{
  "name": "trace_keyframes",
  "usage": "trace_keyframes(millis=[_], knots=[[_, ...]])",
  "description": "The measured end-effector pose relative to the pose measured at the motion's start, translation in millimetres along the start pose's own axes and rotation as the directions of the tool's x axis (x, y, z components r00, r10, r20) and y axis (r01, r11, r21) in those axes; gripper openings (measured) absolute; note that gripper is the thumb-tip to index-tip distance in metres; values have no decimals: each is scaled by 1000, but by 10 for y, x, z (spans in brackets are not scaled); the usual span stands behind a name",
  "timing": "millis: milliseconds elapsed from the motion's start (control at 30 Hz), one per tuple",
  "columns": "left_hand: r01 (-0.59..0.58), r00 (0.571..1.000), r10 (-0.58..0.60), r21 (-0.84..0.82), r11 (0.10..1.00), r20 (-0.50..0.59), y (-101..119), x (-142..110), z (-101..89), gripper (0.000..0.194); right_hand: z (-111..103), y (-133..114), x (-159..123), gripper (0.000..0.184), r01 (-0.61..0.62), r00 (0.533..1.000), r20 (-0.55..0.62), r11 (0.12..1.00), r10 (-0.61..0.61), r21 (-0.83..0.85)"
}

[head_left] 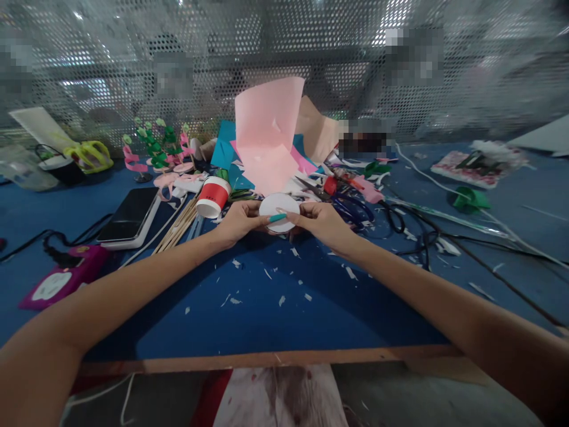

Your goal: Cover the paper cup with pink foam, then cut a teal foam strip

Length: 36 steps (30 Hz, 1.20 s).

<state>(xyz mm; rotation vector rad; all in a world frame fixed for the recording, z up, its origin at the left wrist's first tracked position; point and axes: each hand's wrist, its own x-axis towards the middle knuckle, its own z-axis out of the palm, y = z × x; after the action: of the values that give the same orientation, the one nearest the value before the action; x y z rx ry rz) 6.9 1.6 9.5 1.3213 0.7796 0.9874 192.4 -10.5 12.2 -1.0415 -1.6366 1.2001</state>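
A round white disc (279,203), apparently paper or card, is held over the middle of the table. My left hand (237,223) grips its left edge between thumb and fingers. On the opposite edge, my right hand (329,226) pinches it in the same way. A small teal strip (278,218) lies across the disc's lower part, with both thumbs at its ends. The fingers behind the disc are partly hidden. Left of my left hand a red and white paper cup (213,197) lies tilted beside thin wooden sticks (178,224).
Pink paper (269,118) stands curled behind the disc. Blue-handled scissors (353,209) lie right, near dark cables (422,243). At left are a power bank-like device (131,216), a purple case (66,279) and pink-green paper flowers (160,145). White scraps (296,252) litter the blue table (267,326).
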Motion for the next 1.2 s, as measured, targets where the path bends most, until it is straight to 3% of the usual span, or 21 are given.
trace_keyframes(millis=[233, 400, 567, 700, 800, 1000, 1200], knots=[[5, 1000, -5, 3, 1000, 24, -4, -3, -8, 39, -29, -9, -10, 33, 8, 1000, 22, 998, -7, -56], [-69, 996, 70, 17, 997, -47, -12, 2, -11, 44, -25, -64, -45, 36, 99, 995, 4, 969, -100, -228], [-142, 980, 155, 106, 984, -125, -19, 9, -19, 33, 32, -142, -109, 40, 189, 975, -15, 855, -224, -483], [-151, 980, 162, 102, 983, -113, -23, 3, -19, 32, 43, -162, -127, 35, 277, 926, -35, 742, -375, -610], [-147, 983, 154, 79, 986, -96, -27, 0, -23, 34, 33, -150, -121, 32, 308, 902, -44, 711, -430, -632], [-163, 983, 169, 89, 983, -75, -44, 4, -37, 28, 18, -112, -118, 43, 286, 910, -47, 705, -413, -648], [-170, 983, 175, 69, 983, -64, -40, 0, -30, 30, 21, -130, -131, 43, 309, 888, -45, 666, -458, -679]])
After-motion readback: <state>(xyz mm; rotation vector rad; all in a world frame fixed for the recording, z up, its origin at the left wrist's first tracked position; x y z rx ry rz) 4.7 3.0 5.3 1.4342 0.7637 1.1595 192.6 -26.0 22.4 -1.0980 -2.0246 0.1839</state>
